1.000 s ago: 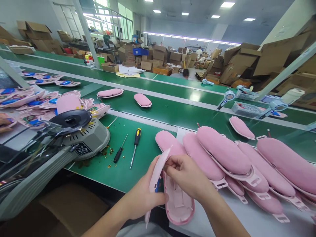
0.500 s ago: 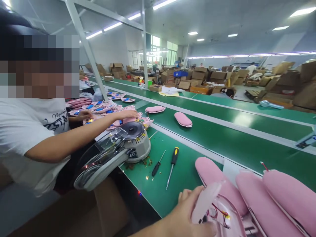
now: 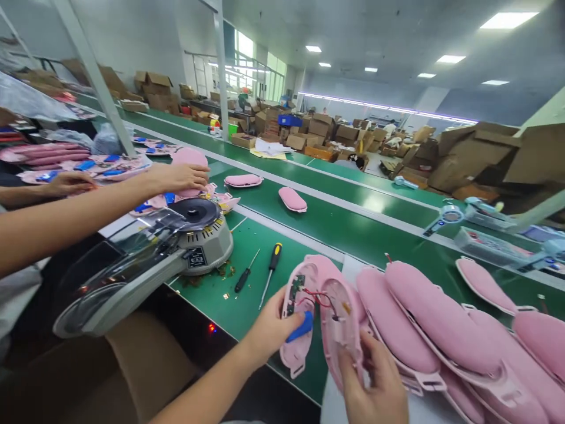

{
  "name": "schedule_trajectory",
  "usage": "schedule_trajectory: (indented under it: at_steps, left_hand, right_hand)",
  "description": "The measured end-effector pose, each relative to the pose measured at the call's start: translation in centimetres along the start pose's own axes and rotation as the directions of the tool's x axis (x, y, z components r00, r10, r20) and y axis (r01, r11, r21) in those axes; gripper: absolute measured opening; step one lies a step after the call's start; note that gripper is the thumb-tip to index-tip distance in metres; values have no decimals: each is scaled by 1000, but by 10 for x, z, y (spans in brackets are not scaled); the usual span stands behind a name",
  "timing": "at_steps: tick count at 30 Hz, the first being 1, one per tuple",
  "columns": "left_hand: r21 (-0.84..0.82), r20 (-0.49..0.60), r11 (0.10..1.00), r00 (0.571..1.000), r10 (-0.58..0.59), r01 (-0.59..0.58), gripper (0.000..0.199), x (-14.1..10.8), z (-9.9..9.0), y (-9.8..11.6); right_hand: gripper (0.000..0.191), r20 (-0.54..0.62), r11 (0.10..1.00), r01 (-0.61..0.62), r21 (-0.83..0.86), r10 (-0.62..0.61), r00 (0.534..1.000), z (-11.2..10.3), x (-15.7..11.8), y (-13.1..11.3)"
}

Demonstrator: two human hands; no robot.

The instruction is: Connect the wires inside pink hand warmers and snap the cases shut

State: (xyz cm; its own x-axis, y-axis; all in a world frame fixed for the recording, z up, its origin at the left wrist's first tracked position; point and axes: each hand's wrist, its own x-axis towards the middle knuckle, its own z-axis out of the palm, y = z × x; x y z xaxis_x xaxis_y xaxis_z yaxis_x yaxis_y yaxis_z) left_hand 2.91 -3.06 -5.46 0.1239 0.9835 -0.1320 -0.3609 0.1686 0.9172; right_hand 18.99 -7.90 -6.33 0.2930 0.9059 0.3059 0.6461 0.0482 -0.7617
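Note:
My left hand (image 3: pixel 271 327) grips a pink shell half (image 3: pixel 296 353) with a green circuit board and a blue block inside; my thumb presses by the blue block (image 3: pixel 301 327). In my right hand (image 3: pixel 373 377) is the other pink shell half (image 3: pixel 339 312), its hollow side facing me. Thin red and dark wires (image 3: pixel 318 296) run between the two halves, which stand open side by side. Just right of them, several pink padded shells (image 3: pixel 441 318) lie piled on a white sheet. Parts of my right fingers are hidden behind the shell.
Two screwdrivers, a small dark one (image 3: pixel 244 277) and a yellow-and-black one (image 3: pixel 272 265), lie on the green table. Left of them stands a round tape dispenser (image 3: pixel 203 235). A co-worker's hand (image 3: pixel 189 176) rests on a pink shell. Blue fans (image 3: pixel 445 217) sit far right.
The view has swung right. The shell halves have been spread apart, showing the board and blue block. My right hand has come into view. The co-worker's hand now holds a pink shell.

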Motion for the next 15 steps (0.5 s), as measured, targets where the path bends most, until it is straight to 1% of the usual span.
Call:
schedule_trajectory:
  at_steps: [2, 3, 5, 7, 9, 10, 11, 12, 15]
  left_hand:
    - [-17, 2, 1000, 1000, 24, -23, 63, 0, -1, 8]
    - [-10, -8, 1000, 1000, 29, -29, 65, 0, -1, 13]
    - [29, -67, 999, 997, 25, -24, 56, 3, -1, 21]
    - [89, -167, 996, 986, 19, -4, 47, 8, -1, 25]
    - [146, -255, 989, 966, 46, -8, 43, 14, -1, 24]
    - [185, -286, 983, 956, 66, -13, 39, 17, -1, 23]
    - [232, -309, 973, 947, 89, -16, 35, 18, 0, 22]
    - [284, -327, 959, 938, 113, -16, 30, 19, 1, 22]
    - [449, -361, 894, 916, 177, 5, 17, 15, 6, 22]
  right_hand:
    - [31, 67, 992, -4, 125, -5, 998, 6, 1, -2]
    - [30, 107, 985, -16, 170, -2, 994, 9, 0, -1]
    - [28, 168, 978, 0, 210, -36, 985, 12, -4, 4]
    - [30, 196, 978, 119, 173, -153, 969, 14, -9, 12]
    - [34, 197, 961, 261, 93, -274, 941, 16, -14, 19]
    - [36, 182, 954, 295, 47, -299, 937, 17, -17, 21]
    - [36, 152, 955, 297, 3, -294, 944, 18, -19, 22]
    - [35, 112, 964, 264, -34, -259, 959, 19, -21, 21]
    - [35, 7, 992, 107, -67, -107, 994, 21, -23, 11]
